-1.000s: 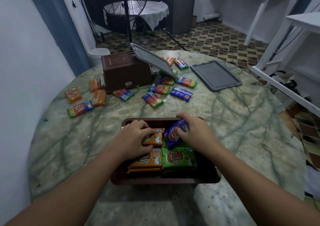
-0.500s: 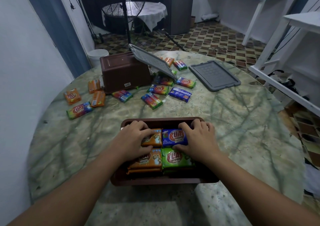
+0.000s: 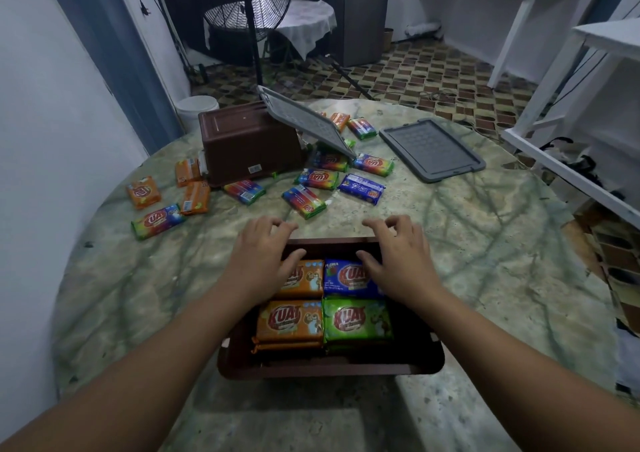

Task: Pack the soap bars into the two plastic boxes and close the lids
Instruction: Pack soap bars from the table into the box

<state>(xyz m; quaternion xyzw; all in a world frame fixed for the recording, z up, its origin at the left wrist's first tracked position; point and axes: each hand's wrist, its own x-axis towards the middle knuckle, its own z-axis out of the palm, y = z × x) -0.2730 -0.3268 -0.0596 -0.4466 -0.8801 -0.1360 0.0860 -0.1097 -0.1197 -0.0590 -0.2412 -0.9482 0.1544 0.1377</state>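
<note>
1. soap bars [image 3: 289, 322] packed four across the top of the near box [image 3: 329, 368]: orange at front left, green bar [image 3: 358, 320] at front right, a second orange and a blue bar [image 3: 349, 277] behind them, with at least one more layer seen under the front orange.
2. left hand [image 3: 258, 261] and right hand [image 3: 401, 261] hovering over the far rim, grip spread on both, fingers loosely curled, pinching nothing; thumbs close above the rear bars, contact hard to call from this angle.
3. risk one: top layer sitting near rim height, so perhaps proud of the lid seat; pressing a lid on could leave it unlatched or squash a wrapper.
4. risk two: about a dozen loose bars [image 3: 304, 202] scattered on the table [image 3: 485, 261] beyond, some tucked beneath the leaning lid [image 3: 304, 122]; easy to miss those, or to knock that lid flat when reaching under.
5. risk three: far box [image 3: 247, 147] lying overturned, bottom facing up, still to be righted before filling; dragging it could sweep the orange bars [image 3: 192, 185] beside it toward the table edge at left.
6. risk four: flat lid [image 3: 431, 148] well apart at far right, needing a long reach over the loose bars; a sleeve-free forearm could still nudge them.
7. risk five: near box close to the table's near edge, so a hard downward push might tip it.
</note>
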